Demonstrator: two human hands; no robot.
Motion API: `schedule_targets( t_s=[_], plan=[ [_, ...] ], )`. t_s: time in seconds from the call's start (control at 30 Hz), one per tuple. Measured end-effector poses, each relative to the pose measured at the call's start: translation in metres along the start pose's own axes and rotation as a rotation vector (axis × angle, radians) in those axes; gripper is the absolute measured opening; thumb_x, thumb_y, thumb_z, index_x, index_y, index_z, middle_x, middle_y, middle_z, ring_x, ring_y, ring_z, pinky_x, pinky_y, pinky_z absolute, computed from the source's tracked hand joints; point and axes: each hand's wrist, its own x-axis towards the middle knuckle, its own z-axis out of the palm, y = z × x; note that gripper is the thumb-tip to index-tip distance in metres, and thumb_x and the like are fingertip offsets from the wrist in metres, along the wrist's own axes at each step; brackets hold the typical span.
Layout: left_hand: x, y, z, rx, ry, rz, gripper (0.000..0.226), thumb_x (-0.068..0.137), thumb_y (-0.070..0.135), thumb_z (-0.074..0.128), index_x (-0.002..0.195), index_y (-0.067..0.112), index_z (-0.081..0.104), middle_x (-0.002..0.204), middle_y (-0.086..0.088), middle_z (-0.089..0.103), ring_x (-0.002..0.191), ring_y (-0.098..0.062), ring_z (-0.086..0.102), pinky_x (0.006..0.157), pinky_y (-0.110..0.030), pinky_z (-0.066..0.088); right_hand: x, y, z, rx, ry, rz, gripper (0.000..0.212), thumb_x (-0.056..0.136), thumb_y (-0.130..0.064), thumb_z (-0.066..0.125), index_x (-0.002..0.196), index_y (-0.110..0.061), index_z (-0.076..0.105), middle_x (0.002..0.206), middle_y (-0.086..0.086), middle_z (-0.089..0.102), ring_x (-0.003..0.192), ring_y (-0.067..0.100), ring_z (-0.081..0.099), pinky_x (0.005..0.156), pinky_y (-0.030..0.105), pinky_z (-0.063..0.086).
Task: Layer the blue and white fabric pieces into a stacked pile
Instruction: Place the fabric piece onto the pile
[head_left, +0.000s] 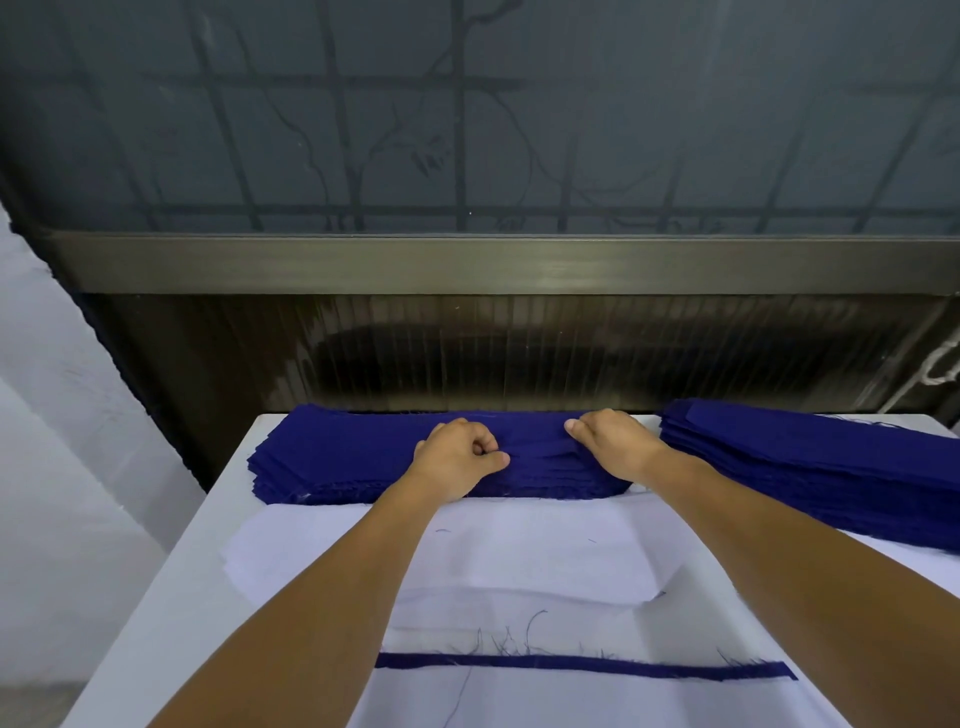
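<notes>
Filling the upper half of the view, a dark frosted window (467, 119) with grid bars and branch shadows stands behind a brown metal sill (498, 262) and a ribbed dark panel (519, 353) below it. Under that comes the white worktop (208, 545), running from the panel down to the near edge, with a pale wall (62, 415) off to the left.

On the worktop, the wide white fabric pieces (519, 561) lie flat in loose layers across the middle, partly hidden under both forearms. At the far right, a thick stack of dark blue fabric pieces (810, 467) runs diagonally off the edge of the view, just beside the right wrist. At the far edge in the centre sits the second stack of dark blue fabric (332, 457), its near edge touching the white layers.

Both hands are on that centre stack. The left hand (460, 457) has its fingers curled under and its thumb pressed against them, pinching a fold of the top blue layer. The right hand (610, 441) lies knuckles up with fingers bent down into the cloth, gripping the same layer, which wrinkles between the two hands.

Near the front, a narrow dark blue fabric strip (582, 665) with frayed threads lies across the white fabric, well apart from the hands.
</notes>
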Motion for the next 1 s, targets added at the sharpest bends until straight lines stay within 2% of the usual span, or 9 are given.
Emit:
schedule_targets(
  t_s=[0.13,0.27,0.37,0.47,0.57,0.67,0.77,0.87,1.0],
  plan=[
    [0.004,-0.001,0.002,0.008,0.001,-0.013,0.016,0.095,0.039,0.056,0.085,0.030,0.064,0.094,0.009,0.059,0.099,-0.017,0.057,0.097,-0.047,0.045,-0.001,0.001,0.002,-0.037,0.000,-0.027,0.041,0.102,-0.044,0.034,0.089,-0.015,0.060,0.092,0.006,0.063,0.088,0.021,0.062,0.084,0.035,0.052],
    [0.010,-0.001,0.004,-0.012,-0.005,-0.047,0.019,0.096,0.033,0.054,0.095,0.023,0.070,0.101,0.005,0.067,0.098,-0.016,0.060,0.098,-0.045,0.046,-0.008,0.000,0.005,-0.076,0.005,-0.043,0.046,0.093,-0.064,0.036,0.089,-0.023,0.058,0.087,-0.004,0.059,0.083,0.012,0.058,0.076,0.030,0.050],
    [0.012,0.000,0.005,0.015,0.008,-0.054,0.017,0.095,0.029,0.055,0.092,0.021,0.070,0.096,0.003,0.068,0.093,-0.015,0.060,0.096,-0.044,0.047,-0.016,-0.007,0.008,-0.089,0.064,-0.073,0.047,0.084,-0.073,0.044,0.091,-0.028,0.055,0.091,-0.010,0.052,0.085,0.010,0.053,0.070,0.026,0.041],
    [0.011,0.000,0.005,0.054,0.011,-0.028,0.010,0.093,0.025,0.060,0.097,0.022,0.068,0.096,0.007,0.062,0.094,-0.015,0.059,0.095,-0.042,0.049,-0.022,-0.024,0.014,-0.151,0.154,-0.166,0.036,0.089,-0.060,0.052,0.103,-0.027,0.052,0.099,-0.008,0.052,0.091,0.012,0.049,0.076,0.026,0.041],
    [0.005,-0.006,0.000,0.072,0.059,0.009,0.013,0.090,0.017,0.063,0.102,0.020,0.067,0.099,0.007,0.057,0.092,-0.014,0.057,0.088,-0.031,0.051,-0.026,-0.036,0.018,-0.191,0.222,-0.203,0.019,0.098,-0.035,0.049,0.111,-0.023,0.052,0.111,-0.001,0.058,0.097,0.015,0.051,0.083,0.028,0.046],
    [-0.004,-0.020,-0.008,0.186,0.149,0.053,0.007,0.089,0.012,0.060,0.089,0.019,0.062,0.098,0.002,0.054,0.092,-0.017,0.052,0.079,-0.029,0.048,-0.026,-0.034,0.018,-0.288,0.218,-0.226,0.022,0.099,-0.023,0.042,0.120,-0.019,0.051,0.116,0.003,0.058,0.102,0.018,0.053,0.086,0.030,0.047],
    [-0.013,-0.042,-0.026,0.297,0.218,0.033,0.008,0.090,0.013,0.056,0.092,0.020,0.061,0.097,0.003,0.052,0.093,-0.016,0.049,0.074,-0.030,0.045,-0.026,-0.027,0.011,-0.344,0.220,-0.165,0.025,0.094,-0.010,0.042,0.117,-0.017,0.050,0.115,0.006,0.059,0.103,0.022,0.054,0.083,0.031,0.045],
    [-0.023,-0.070,-0.052,0.331,0.269,-0.040,0.011,0.092,0.017,0.057,0.099,0.022,0.065,0.101,0.003,0.056,0.089,-0.016,0.054,0.077,-0.033,0.050,-0.028,-0.016,0.005,-0.351,0.224,-0.086,0.025,0.094,-0.006,0.042,0.114,-0.017,0.053,0.111,0.006,0.062,0.097,0.023,0.059,0.079,0.031,0.050],
    [-0.033,-0.095,-0.078,0.360,0.251,-0.106,0.015,0.094,0.017,0.057,0.106,0.019,0.066,0.110,-0.001,0.063,0.093,-0.017,0.058,0.082,-0.032,0.051,-0.033,-0.008,0.001,-0.179,0.206,-0.059,0.024,0.100,-0.012,0.041,0.112,-0.023,0.058,0.109,0.003,0.065,0.091,0.020,0.063,0.079,0.033,0.055]
  ],
)
